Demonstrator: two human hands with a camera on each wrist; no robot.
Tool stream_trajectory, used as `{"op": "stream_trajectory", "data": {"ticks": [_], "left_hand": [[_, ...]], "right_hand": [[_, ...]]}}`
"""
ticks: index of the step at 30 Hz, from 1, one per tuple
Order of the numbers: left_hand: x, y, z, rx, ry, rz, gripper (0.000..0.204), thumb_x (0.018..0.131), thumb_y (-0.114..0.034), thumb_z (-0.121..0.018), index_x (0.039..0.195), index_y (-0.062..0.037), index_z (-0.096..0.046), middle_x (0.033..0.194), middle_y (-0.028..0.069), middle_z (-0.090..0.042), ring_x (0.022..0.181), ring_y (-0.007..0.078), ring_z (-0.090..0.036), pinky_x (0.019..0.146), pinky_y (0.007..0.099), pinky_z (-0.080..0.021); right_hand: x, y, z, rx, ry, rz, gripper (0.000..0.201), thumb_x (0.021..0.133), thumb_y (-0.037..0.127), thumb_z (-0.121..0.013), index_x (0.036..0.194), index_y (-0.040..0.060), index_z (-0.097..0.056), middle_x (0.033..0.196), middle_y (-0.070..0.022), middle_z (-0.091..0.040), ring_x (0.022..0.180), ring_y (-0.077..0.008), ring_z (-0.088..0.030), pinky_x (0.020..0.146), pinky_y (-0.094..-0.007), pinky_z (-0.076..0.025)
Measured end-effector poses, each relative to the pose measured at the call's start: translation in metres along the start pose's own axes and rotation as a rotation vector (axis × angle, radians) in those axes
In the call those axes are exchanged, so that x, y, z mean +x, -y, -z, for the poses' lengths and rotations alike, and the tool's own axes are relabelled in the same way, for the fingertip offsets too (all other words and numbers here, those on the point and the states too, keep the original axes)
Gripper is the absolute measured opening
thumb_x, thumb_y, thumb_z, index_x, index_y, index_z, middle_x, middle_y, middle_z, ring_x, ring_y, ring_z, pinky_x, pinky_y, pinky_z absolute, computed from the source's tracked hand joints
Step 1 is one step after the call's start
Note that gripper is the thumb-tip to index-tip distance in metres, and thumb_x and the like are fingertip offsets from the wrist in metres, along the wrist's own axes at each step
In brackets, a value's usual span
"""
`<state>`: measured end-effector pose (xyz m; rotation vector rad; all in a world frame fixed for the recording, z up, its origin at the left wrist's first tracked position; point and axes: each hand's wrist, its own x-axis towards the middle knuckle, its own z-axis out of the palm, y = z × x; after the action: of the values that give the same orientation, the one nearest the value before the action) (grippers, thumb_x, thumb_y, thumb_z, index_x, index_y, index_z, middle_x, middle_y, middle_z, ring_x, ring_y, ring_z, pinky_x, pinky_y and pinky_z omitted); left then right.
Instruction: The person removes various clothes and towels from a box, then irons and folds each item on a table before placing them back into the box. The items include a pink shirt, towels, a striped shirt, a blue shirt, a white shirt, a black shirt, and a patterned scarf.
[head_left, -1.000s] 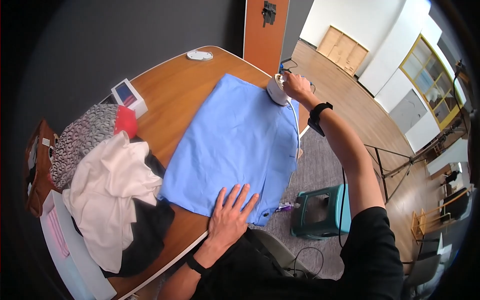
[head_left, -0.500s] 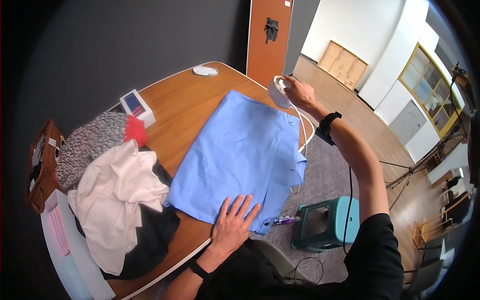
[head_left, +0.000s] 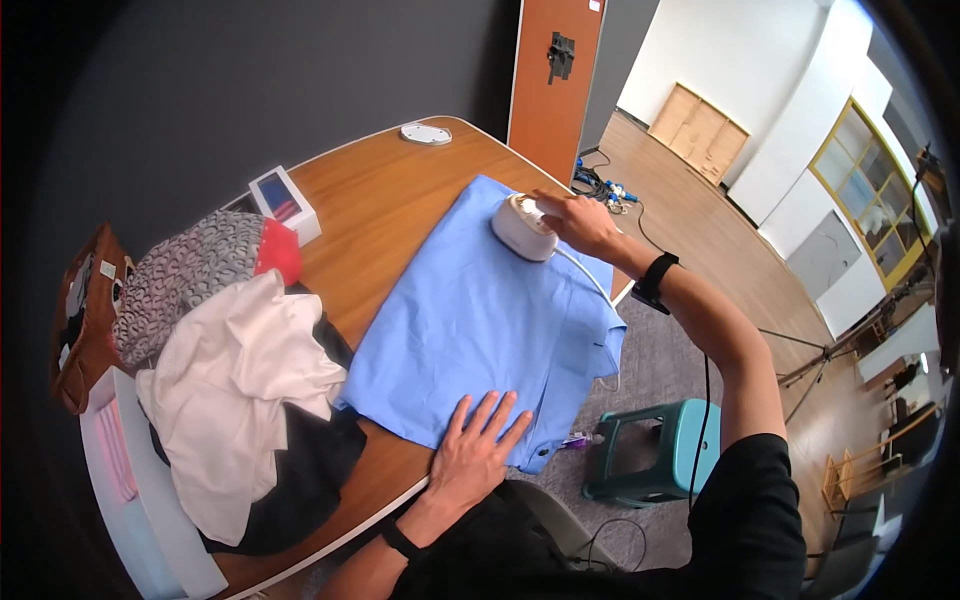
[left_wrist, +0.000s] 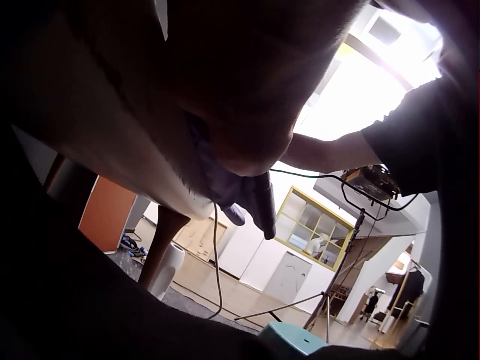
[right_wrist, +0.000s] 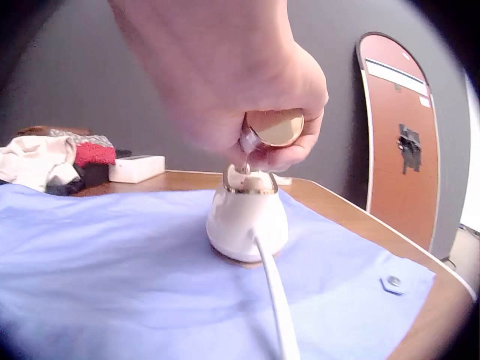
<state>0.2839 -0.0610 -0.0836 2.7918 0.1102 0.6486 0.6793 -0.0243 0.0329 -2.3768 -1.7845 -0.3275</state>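
Note:
A light-blue buttoned garment (head_left: 450, 340) lies spread over the table, its right side hanging past the edge. My right hand (head_left: 577, 222) grips the handle of a small white iron (head_left: 522, 228) with gold trim. The iron sits on the far part of the garment, its base against the cloth in the right wrist view, with a white cord (right_wrist: 276, 307) trailing from its rear. My left hand (head_left: 473, 450) rests with spread fingers on the garment's near edge. In the left wrist view that hand is mostly dark.
On the wooden table (head_left: 350, 210), white cloth (head_left: 235, 390) and black cloth lie piled at the left, beside a patterned bundle (head_left: 190, 280), a brown bag and white boxes. A white oval stand (head_left: 426, 134) lies at the back. A teal stool (head_left: 655, 455) stands below right.
My right hand raised the iron at the garment's far right corner, then brought it left and down onto the cloth. My left hand stays on the near edge.

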Motion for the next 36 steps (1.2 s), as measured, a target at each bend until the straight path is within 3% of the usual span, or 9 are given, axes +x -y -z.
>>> {"op": "stream_trajectory", "data": {"ticks": [7, 10, 14, 17, 22, 25, 30, 34, 36], "left_hand": [[0.003, 0.000, 0.002, -0.014, 0.016, -0.004, 0.064, 0.076, -0.004, -0.068, 0.139, -0.0158, -0.066, 0.152, 0.0134, -0.053, 0.141, 0.0315, -0.047, 0.118, 0.0575, -0.032], [0.004, 0.000, 0.006, -0.035, 0.026, -0.005, 0.064, 0.076, -0.003, -0.068, 0.139, -0.0158, -0.066, 0.152, 0.0133, -0.053, 0.142, 0.0311, -0.047, 0.119, 0.0587, -0.031], [0.004, 0.001, 0.003, -0.047, 0.025, -0.008, 0.066, 0.075, -0.005, -0.069, 0.140, -0.0164, -0.066, 0.151, 0.0131, -0.054, 0.142, 0.0309, -0.046, 0.119, 0.0586, -0.030], [0.002, 0.001, 0.002, -0.031, 0.034, -0.020, 0.067, 0.074, -0.006, -0.069, 0.140, -0.0165, -0.065, 0.152, 0.0129, -0.054, 0.142, 0.0306, -0.046, 0.119, 0.0577, -0.031], [0.001, 0.001, 0.001, -0.036, 0.024, -0.031, 0.066, 0.075, -0.006, -0.067, 0.140, -0.0157, -0.065, 0.152, 0.0130, -0.053, 0.142, 0.0303, -0.047, 0.119, 0.0554, -0.031], [0.000, 0.002, -0.001, -0.066, 0.013, -0.022, 0.064, 0.076, -0.006, -0.066, 0.140, -0.0153, -0.065, 0.152, 0.0131, -0.053, 0.142, 0.0301, -0.047, 0.119, 0.0547, -0.032], [0.001, 0.002, 0.000, -0.055, 0.024, -0.022, 0.061, 0.079, -0.008, -0.066, 0.139, -0.0147, -0.065, 0.152, 0.0135, -0.053, 0.142, 0.0299, -0.046, 0.120, 0.0538, -0.030], [0.001, 0.002, -0.002, -0.039, 0.017, -0.022, 0.059, 0.080, -0.010, -0.066, 0.139, -0.0146, -0.066, 0.152, 0.0136, -0.054, 0.142, 0.0299, -0.046, 0.120, 0.0535, -0.030], [0.001, 0.002, -0.002, -0.039, 0.015, -0.023, 0.058, 0.080, -0.010, -0.066, 0.138, -0.0145, -0.066, 0.152, 0.0136, -0.054, 0.142, 0.0299, -0.047, 0.119, 0.0534, -0.031]], "right_hand": [[0.014, -0.072, -0.002, -0.200, 0.013, -0.280, 0.048, 0.093, 0.022, -0.060, 0.141, 0.0219, -0.060, 0.100, -0.0212, -0.074, 0.088, -0.0402, -0.073, 0.074, -0.0514, -0.058], [0.019, -0.086, 0.009, -0.173, 0.048, -0.297, 0.050, 0.093, 0.024, -0.060, 0.143, 0.0278, -0.059, 0.104, -0.0193, -0.074, 0.090, -0.0415, -0.071, 0.075, -0.0514, -0.057], [0.015, -0.056, 0.023, -0.155, -0.076, -0.182, 0.051, 0.092, 0.022, -0.063, 0.143, 0.0280, -0.059, 0.104, -0.0184, -0.074, 0.090, -0.0403, -0.071, 0.074, -0.0509, -0.056], [0.016, -0.005, 0.048, -0.041, -0.048, -0.052, 0.049, 0.088, 0.019, -0.066, 0.137, 0.0231, -0.064, 0.107, -0.0210, -0.074, 0.096, -0.0376, -0.072, 0.075, -0.0479, -0.058], [0.039, 0.013, 0.009, -0.042, 0.065, 0.126, 0.053, 0.092, 0.025, -0.063, 0.144, 0.0227, -0.060, 0.107, -0.0196, -0.074, 0.095, -0.0384, -0.072, 0.083, -0.0470, -0.058], [0.047, 0.024, 0.004, -0.013, 0.064, -0.017, 0.053, 0.092, 0.025, -0.061, 0.145, 0.0225, -0.059, 0.106, -0.0199, -0.074, 0.094, -0.0390, -0.072, 0.082, -0.0472, -0.058], [0.069, -0.018, -0.023, -0.085, -0.060, -0.077, 0.049, 0.091, 0.024, -0.059, 0.140, 0.0236, -0.061, 0.108, -0.0229, -0.074, 0.095, -0.0417, -0.072, 0.082, -0.0515, -0.058], [0.079, -0.048, -0.024, -0.151, 0.026, -0.298, 0.049, 0.093, 0.024, -0.061, 0.142, 0.0250, -0.057, 0.108, -0.0200, -0.074, 0.094, -0.0411, -0.073, 0.078, -0.0511, -0.059], [0.080, -0.042, -0.013, -0.172, 0.040, -0.276, 0.047, 0.092, 0.022, -0.063, 0.139, 0.0257, -0.060, 0.110, -0.0183, -0.074, 0.098, -0.0391, -0.073, 0.079, -0.0498, -0.059]]}}
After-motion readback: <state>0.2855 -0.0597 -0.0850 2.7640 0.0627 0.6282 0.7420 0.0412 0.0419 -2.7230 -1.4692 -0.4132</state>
